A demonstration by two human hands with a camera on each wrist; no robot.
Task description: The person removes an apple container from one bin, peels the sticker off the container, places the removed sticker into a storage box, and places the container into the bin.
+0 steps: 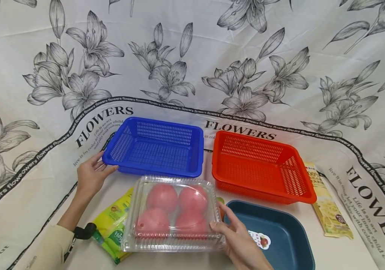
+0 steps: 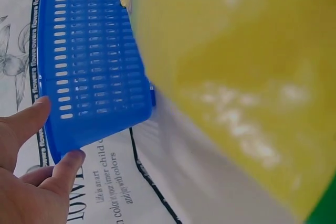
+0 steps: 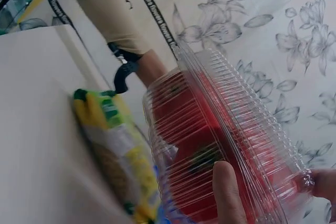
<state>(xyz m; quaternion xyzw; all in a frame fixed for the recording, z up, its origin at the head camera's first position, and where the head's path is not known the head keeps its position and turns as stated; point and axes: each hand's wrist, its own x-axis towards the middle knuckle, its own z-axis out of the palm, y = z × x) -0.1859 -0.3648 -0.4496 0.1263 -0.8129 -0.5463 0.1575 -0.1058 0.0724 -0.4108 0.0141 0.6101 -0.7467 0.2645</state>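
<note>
My left hand (image 1: 92, 174) grips the left front corner of a blue plastic basket (image 1: 158, 153) with slotted walls. In the left wrist view, the thumb and fingers lie on two sides of that basket's corner. My right hand (image 1: 239, 236) holds a clear plastic clamshell box (image 1: 129, 228) by its right side, thumb on top. Several red tomatoes (image 1: 162, 197) sit inside it, with green stem ends showing in the right wrist view. The box is raised, overlapping the basket's front edge in the head view.
A red slotted basket (image 1: 246, 172) stands right of the blue one. In front of it is a dark teal tub (image 1: 286, 232) with a sticker inside. A yellow-green packet (image 1: 113, 213) lies partly behind the box; a yellow noodle packet (image 1: 330, 210) lies far right.
</note>
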